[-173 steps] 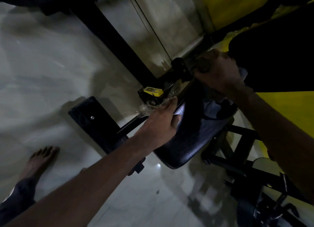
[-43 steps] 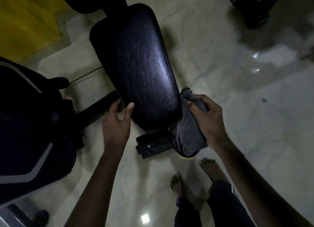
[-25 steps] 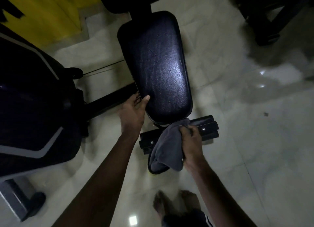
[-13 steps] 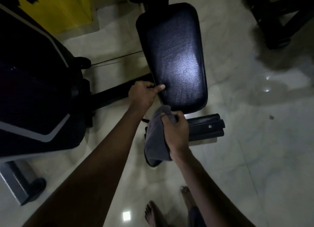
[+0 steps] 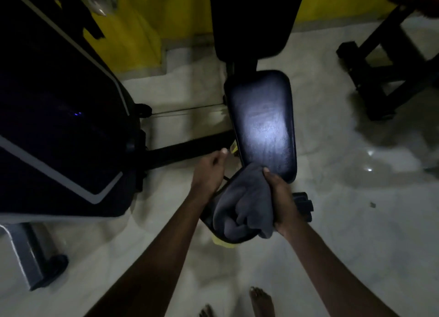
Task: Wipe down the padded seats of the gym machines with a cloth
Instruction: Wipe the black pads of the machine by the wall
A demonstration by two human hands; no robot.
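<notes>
A black padded seat (image 5: 262, 124) of a gym machine stands in the middle of the head view, its glossy top catching light. My right hand (image 5: 281, 198) grips a bunched grey cloth (image 5: 242, 205) just below the seat's near end, the cloth's top edge touching that end. My left hand (image 5: 210, 171) is off the seat, to the left of its near corner, with the fingers loosely curled and nothing held. A second dark pad (image 5: 254, 19) rises behind the seat.
A large dark machine housing (image 5: 61, 131) with a grey stripe fills the left. A black frame bar (image 5: 187, 150) runs from it toward the seat. Another black machine frame (image 5: 389, 62) stands at the upper right. My bare feet (image 5: 260, 302) are on the pale tiled floor.
My left hand let go of the seat's left edge and drew back to the left. My right hand with the cloth stayed at the seat's near end as the view shifted.
</notes>
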